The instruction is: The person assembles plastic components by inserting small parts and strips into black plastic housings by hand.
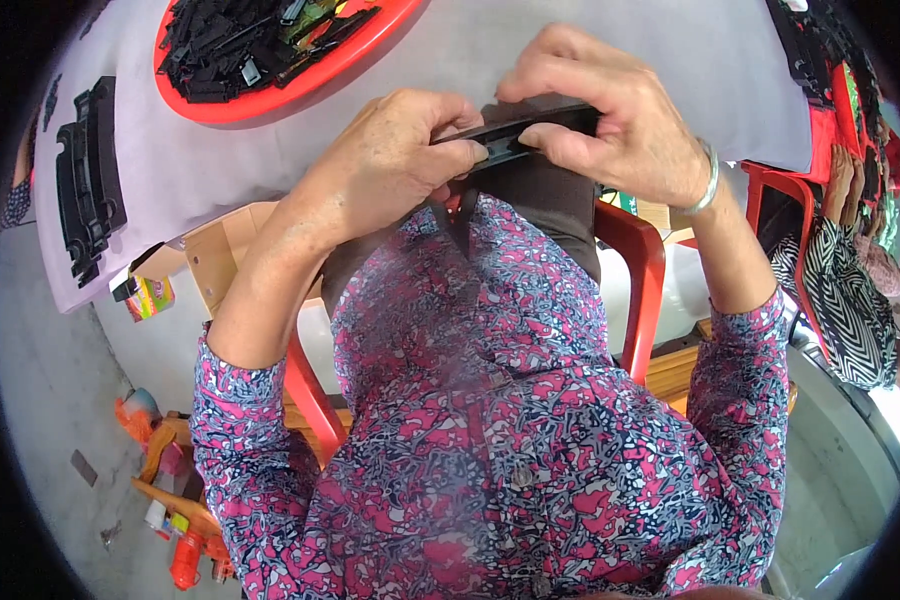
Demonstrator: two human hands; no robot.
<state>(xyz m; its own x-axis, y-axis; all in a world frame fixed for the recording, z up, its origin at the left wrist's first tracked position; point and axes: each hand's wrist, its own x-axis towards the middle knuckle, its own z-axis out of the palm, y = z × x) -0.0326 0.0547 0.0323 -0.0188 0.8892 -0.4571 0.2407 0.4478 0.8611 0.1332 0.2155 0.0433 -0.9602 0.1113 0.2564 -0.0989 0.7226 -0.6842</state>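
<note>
Above my lap, close to the table's near edge, both hands hold a long, narrow black plastic part (503, 150) with a groove along it. My left hand (380, 150) is closed, its thumb and forefinger pinching the part towards its left end. On the other side, my right hand (635, 125) grips it with the thumb pressed on the near face and the fingers curled over the far side. A small greyish piece shows in the groove between the two thumbs. Fingers cover parts of both ends.
A red tray (232, 112) heaped with small black parts stands on the white-covered table (450, 60). Long black parts (90, 185) lie at the left edge, more (800, 55) at the right. Red chair arms (645, 270) flank me. Another person in striped clothing (840, 300) sits at right.
</note>
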